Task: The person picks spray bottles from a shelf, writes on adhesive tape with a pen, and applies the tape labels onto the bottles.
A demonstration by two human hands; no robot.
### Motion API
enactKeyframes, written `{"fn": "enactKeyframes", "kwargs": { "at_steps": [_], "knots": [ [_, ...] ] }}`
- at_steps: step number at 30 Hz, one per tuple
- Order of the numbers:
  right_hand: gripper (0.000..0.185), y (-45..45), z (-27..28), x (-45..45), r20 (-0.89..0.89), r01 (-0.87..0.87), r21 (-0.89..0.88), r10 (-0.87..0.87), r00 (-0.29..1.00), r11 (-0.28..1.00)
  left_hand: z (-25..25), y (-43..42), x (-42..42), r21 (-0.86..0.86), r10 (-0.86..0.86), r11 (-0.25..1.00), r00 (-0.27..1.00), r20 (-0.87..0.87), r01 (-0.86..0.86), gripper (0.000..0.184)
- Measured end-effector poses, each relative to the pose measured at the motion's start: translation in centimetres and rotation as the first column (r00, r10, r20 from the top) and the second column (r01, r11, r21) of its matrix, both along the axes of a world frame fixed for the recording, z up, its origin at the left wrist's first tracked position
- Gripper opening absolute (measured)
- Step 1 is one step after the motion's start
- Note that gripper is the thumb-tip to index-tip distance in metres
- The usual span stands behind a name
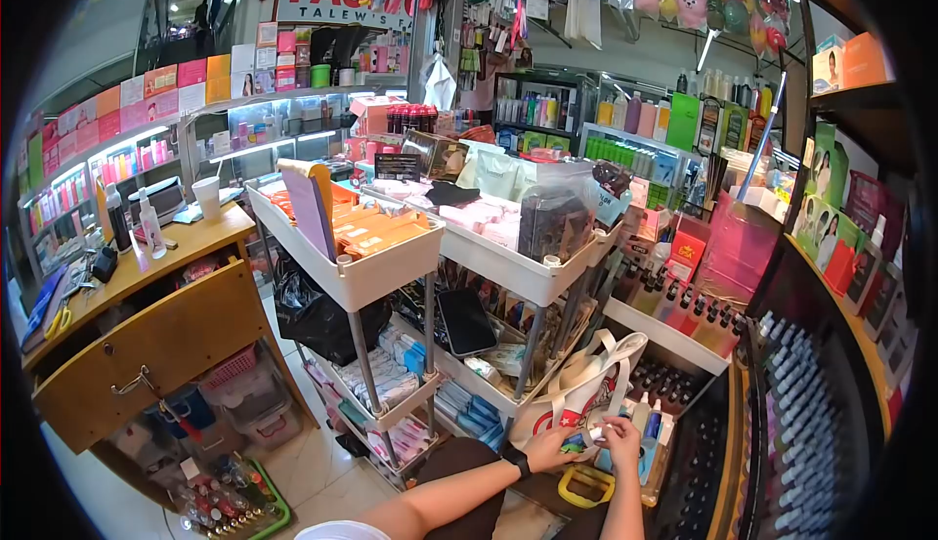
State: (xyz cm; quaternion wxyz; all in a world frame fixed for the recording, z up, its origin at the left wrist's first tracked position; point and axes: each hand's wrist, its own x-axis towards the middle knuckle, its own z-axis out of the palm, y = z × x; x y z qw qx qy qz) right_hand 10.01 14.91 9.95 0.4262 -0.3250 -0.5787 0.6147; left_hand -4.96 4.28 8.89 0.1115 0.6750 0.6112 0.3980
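Low in the head view, my two hands are close together in front of a cream canvas tote bag [583, 380] with a red print. My left hand [549, 449], with a black watch on its wrist, has its fingers closed near a small green thing; what it holds is unclear. My right hand [619, 436] pinches a small white item [597, 434], too small to name. Just below them is a yellow handle [586, 487]. Several bottles [647, 415] stand beside my right hand.
White tiered carts [391, 271] hold orange packets and pink packs ahead. A wooden desk [171, 276] with its drawer pulled out stands left. Rows of small bottles [796, 413] line the right side. A green tray [277, 501] of bottles sits on the floor.
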Motion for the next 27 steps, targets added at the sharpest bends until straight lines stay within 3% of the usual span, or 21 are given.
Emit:
{"fn": "enactKeyframes", "kwargs": {
  "at_steps": [5,12,27],
  "knots": [
    [0.016,0.0,-0.1,0.6,0.028,-0.042,-0.023,0.043,0.999,0.999,-1.1,0.5,-0.3,-0.011,0.017,1.0,0.999,-0.032,-0.017,0.053],
    [0.014,-0.1,-0.8,0.6,0.288,-0.02,0.151,-0.024,0.957,0.988,-1.7,0.6,-0.8,0.009,0.025,1.0,0.999,-0.036,-0.024,0.053],
    [0.015,-1.1,0.5,0.7,0.445,-0.156,0.127,0.085,0.892,0.98,-1.1,0.2,-0.8,-0.021,0.009,1.0,0.998,-0.066,-0.01,0.054]
  ]
}}
